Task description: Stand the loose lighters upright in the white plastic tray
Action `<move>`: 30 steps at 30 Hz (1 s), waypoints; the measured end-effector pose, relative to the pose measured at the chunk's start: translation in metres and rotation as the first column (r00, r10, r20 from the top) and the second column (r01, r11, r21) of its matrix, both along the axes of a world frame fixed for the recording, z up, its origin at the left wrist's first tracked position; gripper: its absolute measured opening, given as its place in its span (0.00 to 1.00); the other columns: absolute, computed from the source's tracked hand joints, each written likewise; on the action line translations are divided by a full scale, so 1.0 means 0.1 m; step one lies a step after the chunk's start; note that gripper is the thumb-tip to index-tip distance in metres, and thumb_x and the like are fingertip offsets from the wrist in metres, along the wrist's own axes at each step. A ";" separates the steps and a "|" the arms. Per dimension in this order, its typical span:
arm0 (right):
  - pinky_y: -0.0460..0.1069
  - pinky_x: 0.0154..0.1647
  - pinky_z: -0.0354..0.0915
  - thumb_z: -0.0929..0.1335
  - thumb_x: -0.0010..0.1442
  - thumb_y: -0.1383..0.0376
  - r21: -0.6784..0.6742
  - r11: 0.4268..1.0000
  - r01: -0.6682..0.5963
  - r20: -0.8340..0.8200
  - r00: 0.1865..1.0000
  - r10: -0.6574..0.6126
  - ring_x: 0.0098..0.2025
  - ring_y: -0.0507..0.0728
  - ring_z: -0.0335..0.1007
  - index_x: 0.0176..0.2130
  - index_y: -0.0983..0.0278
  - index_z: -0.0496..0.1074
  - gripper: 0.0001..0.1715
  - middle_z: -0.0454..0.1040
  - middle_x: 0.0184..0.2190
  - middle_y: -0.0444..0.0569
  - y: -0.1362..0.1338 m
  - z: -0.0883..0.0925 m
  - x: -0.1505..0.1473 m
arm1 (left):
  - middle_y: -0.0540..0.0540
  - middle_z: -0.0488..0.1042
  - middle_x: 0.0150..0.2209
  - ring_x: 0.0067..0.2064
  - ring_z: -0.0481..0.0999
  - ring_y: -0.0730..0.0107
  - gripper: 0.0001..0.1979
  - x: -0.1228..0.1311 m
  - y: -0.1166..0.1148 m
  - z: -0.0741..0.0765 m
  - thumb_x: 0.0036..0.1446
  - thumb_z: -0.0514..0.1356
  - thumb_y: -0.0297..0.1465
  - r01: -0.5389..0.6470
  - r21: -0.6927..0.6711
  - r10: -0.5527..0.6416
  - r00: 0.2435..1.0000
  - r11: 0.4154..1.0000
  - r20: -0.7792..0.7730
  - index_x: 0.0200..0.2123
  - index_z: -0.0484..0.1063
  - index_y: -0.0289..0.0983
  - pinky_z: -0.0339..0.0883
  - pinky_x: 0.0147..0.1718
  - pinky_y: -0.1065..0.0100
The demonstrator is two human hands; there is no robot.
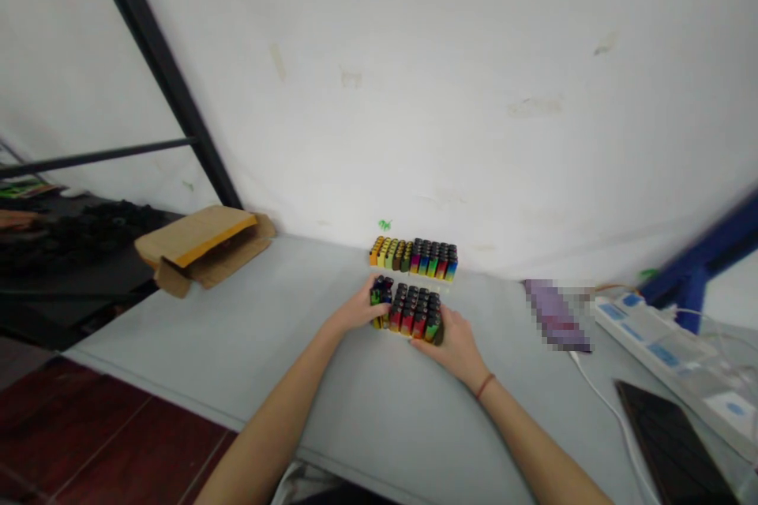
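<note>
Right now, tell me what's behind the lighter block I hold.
Behind the block, a row of colourful lighters stands near the white wall. Anything between row and wall is covered.

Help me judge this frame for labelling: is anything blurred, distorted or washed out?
Head view: soft, even light, no glare; the block of lighters between the left hand and right hand is fairly sharp; the blue frame at the right edge is smeared; a mosaic hides the purple object; the table edge bows.

Your right wrist (477, 379): one thin red cord bracelet (484, 386).
Your forearms (284, 402): both bare.
Your left hand (357, 308), right hand (457, 343): bare.
</note>
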State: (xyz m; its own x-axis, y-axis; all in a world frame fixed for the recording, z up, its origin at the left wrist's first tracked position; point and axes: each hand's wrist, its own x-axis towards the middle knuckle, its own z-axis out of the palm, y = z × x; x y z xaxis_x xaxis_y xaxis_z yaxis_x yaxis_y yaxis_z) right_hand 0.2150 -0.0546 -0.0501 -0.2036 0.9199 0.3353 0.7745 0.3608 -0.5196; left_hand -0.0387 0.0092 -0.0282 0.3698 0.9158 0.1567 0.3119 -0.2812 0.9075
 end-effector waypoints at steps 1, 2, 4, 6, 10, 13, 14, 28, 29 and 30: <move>0.63 0.51 0.70 0.77 0.52 0.52 0.005 1.000 -0.003 -0.005 1.000 0.003 0.51 0.71 0.76 0.60 0.66 0.66 0.43 0.79 0.51 0.61 0.00 0.00 0.00 | 0.43 0.74 0.48 0.52 0.73 0.55 0.31 0.00 0.00 -0.01 0.48 0.65 0.36 -0.006 -0.003 0.006 1.000 1.000 0.019 0.55 0.62 0.36 0.67 0.57 0.53; 0.63 0.52 0.70 0.76 0.52 0.52 0.010 1.000 -0.007 -0.011 1.000 0.007 0.51 0.71 0.75 0.61 0.66 0.66 0.43 0.78 0.51 0.60 0.00 0.00 0.01 | 0.43 0.74 0.49 0.52 0.73 0.55 0.31 0.00 0.00 -0.02 0.47 0.66 0.35 -0.001 -0.010 0.001 0.999 1.000 0.033 0.55 0.62 0.36 0.67 0.57 0.53; 0.63 0.51 0.70 0.76 0.52 0.51 0.022 1.000 -0.015 -0.020 1.000 0.015 0.51 0.71 0.76 0.61 0.65 0.66 0.44 0.79 0.51 0.60 0.00 -0.02 0.02 | 0.43 0.73 0.48 0.51 0.73 0.56 0.31 0.01 -0.01 -0.04 0.44 0.67 0.33 0.037 -0.031 -0.036 0.998 0.999 0.049 0.53 0.63 0.36 0.68 0.55 0.54; 0.64 0.52 0.70 0.76 0.52 0.50 0.037 0.999 -0.012 -0.020 1.000 0.012 0.51 0.71 0.76 0.62 0.65 0.66 0.44 0.78 0.52 0.60 0.00 -0.04 0.04 | 0.45 0.74 0.45 0.48 0.74 0.58 0.29 0.01 -0.03 -0.06 0.43 0.67 0.31 0.074 -0.056 -0.071 0.996 0.996 0.058 0.50 0.65 0.36 0.69 0.53 0.55; 0.64 0.53 0.70 0.76 0.52 0.48 0.033 0.999 -0.015 -0.019 1.000 0.016 0.51 0.72 0.76 0.62 0.67 0.66 0.47 0.79 0.51 0.62 0.00 -0.10 0.08 | 0.47 0.74 0.41 0.46 0.74 0.59 0.22 0.03 -0.08 -0.10 0.47 0.67 0.31 0.018 -0.071 -0.013 0.998 0.997 0.068 0.46 0.68 0.36 0.69 0.51 0.57; 0.64 0.52 0.70 0.75 0.52 0.46 0.034 0.999 -0.011 -0.007 1.000 0.011 0.50 0.71 0.76 0.62 0.67 0.67 0.47 0.79 0.52 0.62 -0.01 -0.11 0.08 | 0.48 0.74 0.40 0.45 0.74 0.60 0.21 0.04 -0.11 -0.09 0.48 0.68 0.32 -0.027 -0.062 0.031 0.997 0.998 0.066 0.45 0.68 0.36 0.69 0.51 0.58; 0.64 0.52 0.70 0.75 0.52 0.46 0.040 0.999 -0.010 -0.008 1.000 0.010 0.50 0.71 0.76 0.62 0.66 0.67 0.47 0.79 0.52 0.62 -0.01 -0.11 0.08 | 0.48 0.74 0.39 0.45 0.74 0.60 0.20 0.04 -0.11 -0.08 0.48 0.68 0.32 -0.032 -0.058 0.036 0.997 0.998 0.065 0.44 0.68 0.37 0.69 0.51 0.59; 0.61 0.53 0.69 0.75 0.53 0.45 0.000 1.000 -0.001 0.036 0.999 0.001 0.51 0.70 0.75 0.63 0.67 0.66 0.48 0.78 0.52 0.62 -0.05 -0.01 0.07 | 0.48 0.77 0.40 0.43 0.77 0.64 0.20 -0.06 -0.02 0.13 0.50 0.67 0.38 -0.436 0.024 0.424 0.885 0.900 0.194 0.44 0.67 0.39 0.71 0.49 0.64; 0.61 0.53 0.69 0.75 0.53 0.45 -0.008 1.000 -0.002 0.033 0.999 0.003 0.51 0.69 0.75 0.63 0.67 0.66 0.48 0.78 0.52 0.61 -0.05 0.00 0.06 | 0.47 0.78 0.40 0.43 0.78 0.63 0.19 -0.15 0.08 0.18 0.52 0.66 0.39 -0.465 0.015 0.457 0.875 0.885 0.162 0.44 0.68 0.39 0.71 0.48 0.63; 0.60 0.53 0.69 0.75 0.53 0.46 -0.015 1.000 -0.003 0.030 1.000 0.003 0.51 0.69 0.75 0.63 0.67 0.66 0.47 0.78 0.52 0.61 -0.06 0.01 0.06 | 0.45 0.79 0.41 0.43 0.78 0.63 0.18 -0.26 0.20 0.23 0.54 0.64 0.40 -0.495 -0.005 0.492 0.864 0.869 0.107 0.45 0.68 0.38 0.71 0.47 0.63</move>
State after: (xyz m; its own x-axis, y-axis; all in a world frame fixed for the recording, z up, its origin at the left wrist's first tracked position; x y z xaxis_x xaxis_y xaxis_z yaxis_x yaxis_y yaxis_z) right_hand 0.2212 -0.0605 -0.0493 -0.2162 0.9241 0.3152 0.7887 0.3556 -0.5016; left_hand -0.0650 0.0290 -0.0054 -0.1488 0.9703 0.1907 0.3215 -0.1349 0.9372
